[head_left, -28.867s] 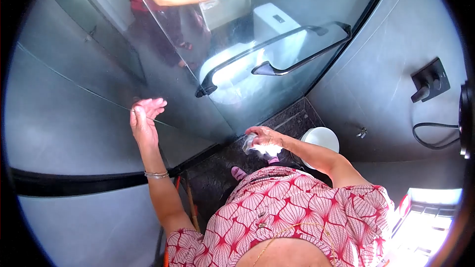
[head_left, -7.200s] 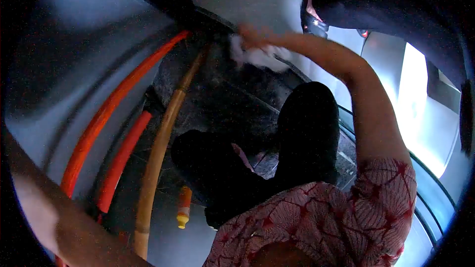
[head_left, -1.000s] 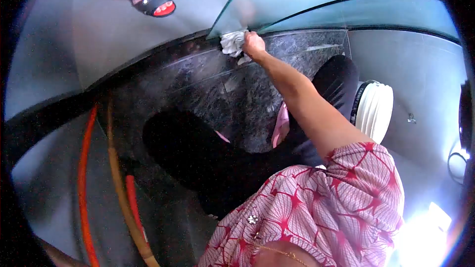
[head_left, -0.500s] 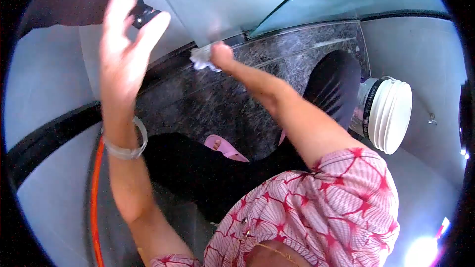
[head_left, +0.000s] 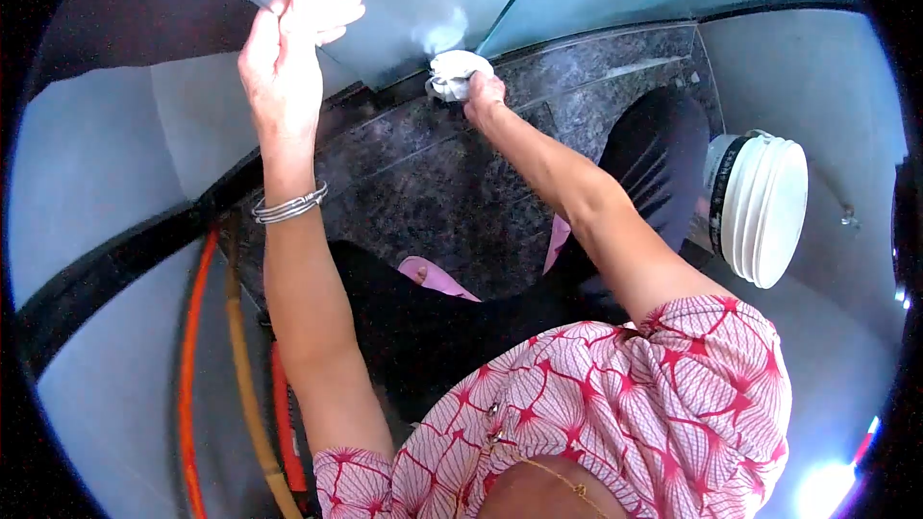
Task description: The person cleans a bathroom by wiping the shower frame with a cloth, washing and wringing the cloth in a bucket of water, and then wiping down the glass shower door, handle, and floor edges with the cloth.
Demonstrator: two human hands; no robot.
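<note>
My right hand [head_left: 485, 96] is closed on a crumpled white cloth [head_left: 460, 72] at the foot of the glass panel [head_left: 404, 0], just above the dark frame strip along the floor. My left hand [head_left: 293, 62] is raised at the upper left, palm and fingers against or close to the glass, with the fingers extended and nothing in them. Silver bangles [head_left: 291, 207] circle my left wrist.
A white bucket [head_left: 764, 211] stands at the right by my knee. Orange [head_left: 192, 365], wooden [head_left: 248, 394] and red poles [head_left: 285, 413] lean at the lower left. Dark marbled floor [head_left: 433, 192] lies below. Another person's dark-clothed leg [head_left: 144, 14] shows beyond the glass.
My left hand has come into view and up to the glass, then shifted slightly right. My right hand with the cloth went left, then back right along the bottom of the glass.
</note>
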